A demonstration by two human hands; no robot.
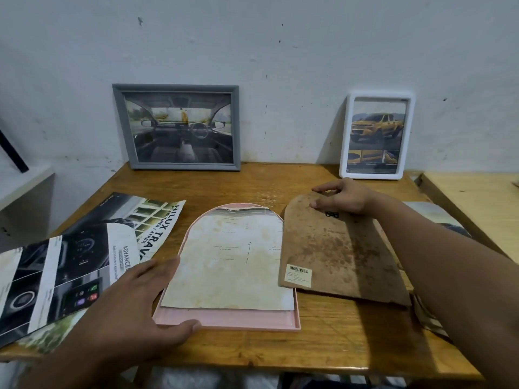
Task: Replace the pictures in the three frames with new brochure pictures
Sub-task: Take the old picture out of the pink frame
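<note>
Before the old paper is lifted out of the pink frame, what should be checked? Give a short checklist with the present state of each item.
1. Backing board off the pink frame: ok, right hand holds it aside.
2. Old paper exposed: ok.
3. Frame held steady: ok, left hand rests at its left edge.
4. Brochure within reach: ok, beside the left hand.
5. Replacement picture cut to arch shape: cannot tell.

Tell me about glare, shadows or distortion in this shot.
Head view: soft reflections haze the glass of the grey frame; the right hand and its arm shade the brown backing board and the table; wide-angle bending curves the table edges and stretches the brochures at the left.
</note>
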